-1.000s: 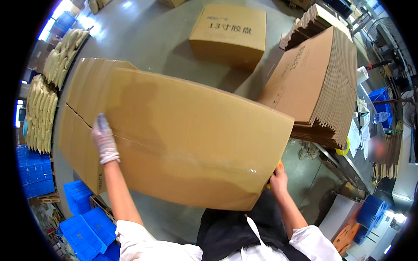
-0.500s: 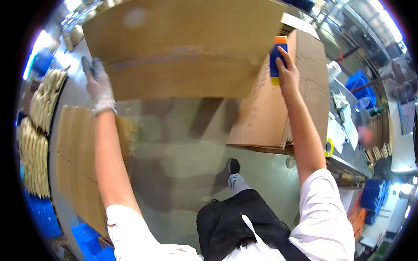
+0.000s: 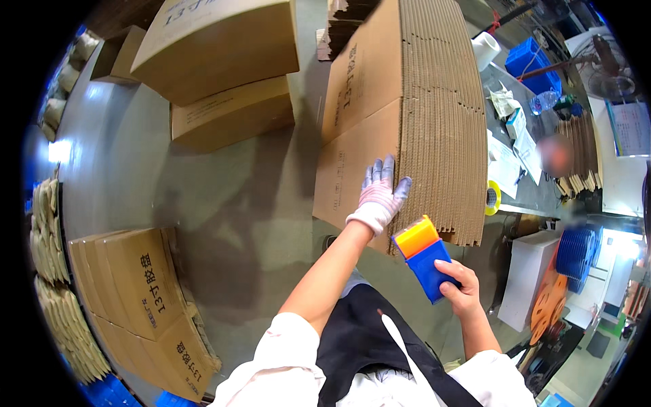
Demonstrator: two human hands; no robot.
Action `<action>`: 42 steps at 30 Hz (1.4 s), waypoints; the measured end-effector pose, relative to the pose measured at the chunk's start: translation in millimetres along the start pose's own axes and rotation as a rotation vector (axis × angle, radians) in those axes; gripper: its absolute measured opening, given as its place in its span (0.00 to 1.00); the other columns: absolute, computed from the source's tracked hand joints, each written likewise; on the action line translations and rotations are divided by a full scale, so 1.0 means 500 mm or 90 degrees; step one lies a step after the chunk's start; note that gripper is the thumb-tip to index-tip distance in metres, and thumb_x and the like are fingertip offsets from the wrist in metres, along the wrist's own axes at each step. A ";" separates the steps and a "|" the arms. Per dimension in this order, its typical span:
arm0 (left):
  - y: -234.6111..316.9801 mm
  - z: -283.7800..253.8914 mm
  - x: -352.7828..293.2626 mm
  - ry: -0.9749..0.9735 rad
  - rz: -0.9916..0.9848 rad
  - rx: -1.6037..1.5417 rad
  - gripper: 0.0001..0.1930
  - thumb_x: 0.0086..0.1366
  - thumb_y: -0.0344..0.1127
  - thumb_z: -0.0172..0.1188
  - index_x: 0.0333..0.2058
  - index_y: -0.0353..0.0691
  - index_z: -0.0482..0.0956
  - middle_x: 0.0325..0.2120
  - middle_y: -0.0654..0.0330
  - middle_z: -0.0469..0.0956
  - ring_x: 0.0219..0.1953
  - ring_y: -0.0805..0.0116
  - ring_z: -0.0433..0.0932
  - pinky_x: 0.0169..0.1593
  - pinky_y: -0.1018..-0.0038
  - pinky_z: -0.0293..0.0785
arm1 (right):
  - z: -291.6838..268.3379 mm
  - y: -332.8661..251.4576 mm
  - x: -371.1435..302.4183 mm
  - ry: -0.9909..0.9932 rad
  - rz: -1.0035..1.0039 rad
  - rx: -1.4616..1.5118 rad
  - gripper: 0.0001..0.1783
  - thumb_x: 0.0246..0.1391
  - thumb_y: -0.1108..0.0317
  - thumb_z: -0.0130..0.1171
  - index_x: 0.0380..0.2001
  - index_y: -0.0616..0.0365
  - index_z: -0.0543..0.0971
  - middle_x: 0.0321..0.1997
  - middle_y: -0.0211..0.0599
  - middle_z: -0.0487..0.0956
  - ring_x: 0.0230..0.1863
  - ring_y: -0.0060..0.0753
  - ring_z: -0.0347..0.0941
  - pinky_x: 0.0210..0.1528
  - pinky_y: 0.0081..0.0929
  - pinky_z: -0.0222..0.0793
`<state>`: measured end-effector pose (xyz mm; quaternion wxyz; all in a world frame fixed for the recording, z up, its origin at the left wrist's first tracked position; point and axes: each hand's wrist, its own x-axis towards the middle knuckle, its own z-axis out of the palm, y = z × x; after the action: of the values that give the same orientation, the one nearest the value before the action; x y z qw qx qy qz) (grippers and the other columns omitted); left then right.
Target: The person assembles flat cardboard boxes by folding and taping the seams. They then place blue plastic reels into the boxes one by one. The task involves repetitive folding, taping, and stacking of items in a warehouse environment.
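A tall stack of flattened cardboard cartons point(image 3: 444, 129) stands on edge in front of me, its corrugated edges facing right. My left hand point(image 3: 380, 193), in a white glove with grey fingertips, lies on the near corner of the outermost carton. Its fingers are stretched out and hold nothing. To the right and nearer my body, my right hand point(image 3: 458, 288) is bare and closed round a blue and orange tape dispenser point(image 3: 427, 261). The dispenser's orange end points up and left, close to the stack's lower edge.
Made-up cardboard boxes point(image 3: 224, 57) are piled at the far left. More flattened cartons point(image 3: 135, 298) lean at the near left. On the right, a grey workbench point(image 3: 529, 197) bears papers, a bottle point(image 3: 544, 102) and a yellow tape roll point(image 3: 494, 197). Blue reels point(image 3: 578, 258) stand behind.
The large cardboard box between my hands is let go, and my view has turned right. My left hand has come across onto the carton stack. My right hand has drawn nearer with the tape dispenser.
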<state>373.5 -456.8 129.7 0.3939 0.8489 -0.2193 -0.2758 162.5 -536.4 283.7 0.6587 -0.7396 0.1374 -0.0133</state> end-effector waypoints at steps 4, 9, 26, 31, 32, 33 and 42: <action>-0.021 0.014 0.026 -0.010 0.013 -0.037 0.40 0.66 0.57 0.50 0.69 0.48 0.46 0.67 0.41 0.48 0.69 0.44 0.49 0.69 0.61 0.48 | -0.023 0.019 -0.023 0.092 -0.002 0.056 0.21 0.52 0.71 0.61 0.51 0.60 0.78 0.48 0.45 0.78 0.45 0.33 0.75 0.49 0.27 0.69; -0.023 -0.043 0.002 -0.032 -0.037 -0.128 0.34 0.69 0.46 0.47 0.69 0.47 0.45 0.64 0.42 0.58 0.58 0.42 0.67 0.60 0.61 0.66 | 0.004 0.036 -0.068 0.133 0.032 0.099 0.21 0.53 0.70 0.61 0.51 0.61 0.78 0.49 0.44 0.78 0.47 0.32 0.74 0.50 0.27 0.68; -0.466 -0.371 -1.035 -0.040 -0.153 0.137 0.35 0.61 0.30 0.53 0.66 0.44 0.53 0.32 0.40 0.78 0.36 0.39 0.76 0.43 0.51 0.72 | 0.467 0.170 -0.178 0.128 0.231 0.237 0.20 0.67 0.57 0.48 0.55 0.57 0.71 0.53 0.35 0.76 0.55 0.24 0.69 0.59 0.24 0.62; -0.543 -0.325 -1.514 -0.113 -0.369 0.144 0.33 0.60 0.27 0.53 0.65 0.49 0.57 0.38 0.40 0.78 0.36 0.39 0.77 0.41 0.52 0.74 | 0.712 0.218 -0.090 0.190 0.210 0.109 0.37 0.57 0.45 0.58 0.61 0.59 0.68 0.58 0.40 0.72 0.59 0.31 0.66 0.63 0.28 0.57; -0.564 -0.303 -1.590 -0.110 -0.386 0.147 0.32 0.60 0.27 0.52 0.64 0.49 0.58 0.40 0.41 0.78 0.37 0.39 0.78 0.41 0.52 0.74 | 0.753 0.230 -0.071 0.188 0.200 0.074 0.40 0.56 0.42 0.58 0.62 0.59 0.67 0.60 0.42 0.70 0.60 0.34 0.65 0.64 0.29 0.57; -0.593 -0.280 -1.647 -0.107 -0.397 0.152 0.32 0.60 0.26 0.52 0.64 0.49 0.59 0.41 0.42 0.78 0.38 0.40 0.78 0.42 0.53 0.75 | 0.784 0.238 -0.053 0.192 0.186 0.039 0.43 0.54 0.39 0.58 0.63 0.59 0.65 0.62 0.45 0.68 0.62 0.36 0.65 0.64 0.30 0.56; -0.691 -0.253 -1.739 0.243 -0.376 0.127 0.27 0.59 0.34 0.62 0.58 0.46 0.68 0.38 0.49 0.82 0.36 0.48 0.82 0.37 0.60 0.78 | 0.794 0.243 -0.051 0.150 0.156 -0.062 0.37 0.56 0.50 0.58 0.62 0.62 0.67 0.57 0.42 0.74 0.58 0.33 0.69 0.60 0.26 0.61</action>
<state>-145.6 330.0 181.8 0.2462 0.9461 0.0871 -0.1915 195.2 -157.0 116.7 0.5984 -0.7416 0.3029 -0.0130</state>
